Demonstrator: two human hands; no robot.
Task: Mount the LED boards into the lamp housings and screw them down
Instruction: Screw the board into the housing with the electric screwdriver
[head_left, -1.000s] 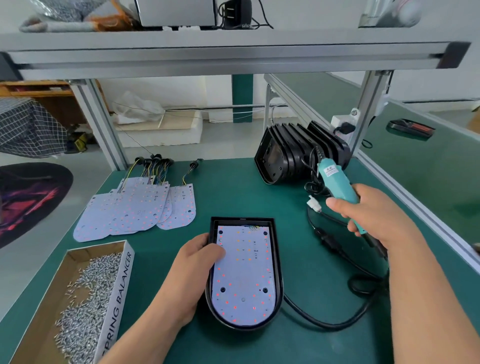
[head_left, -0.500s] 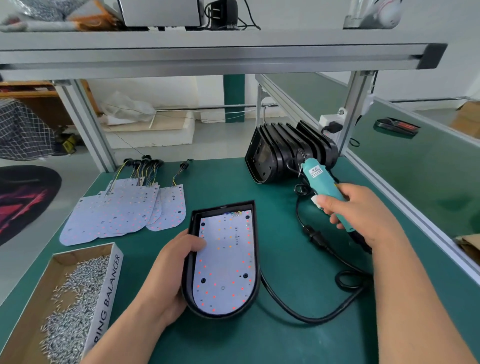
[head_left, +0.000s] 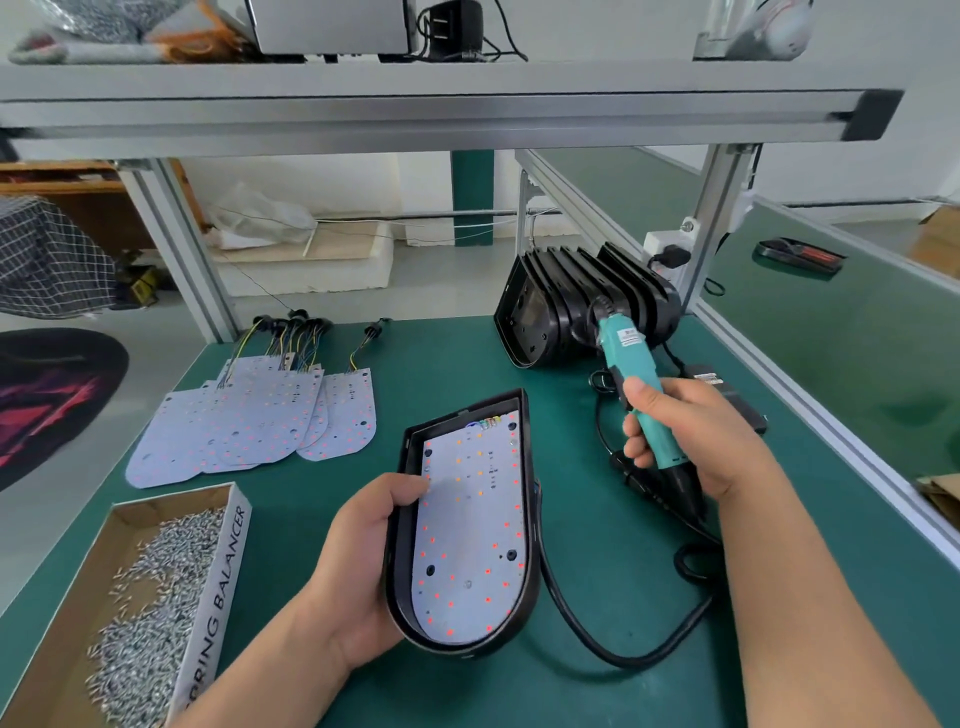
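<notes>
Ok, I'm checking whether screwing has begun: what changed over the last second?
The left hand went from resting on the lamp housing to gripping its left edge, thumb on the LED board, turning it clockwise and tipping that side up. The right hand still holds the electric screwdriver clear of the board. Spare boards, screw box and stacked housings stayed put.

Bare forearms; bare left hand, right hand.
</notes>
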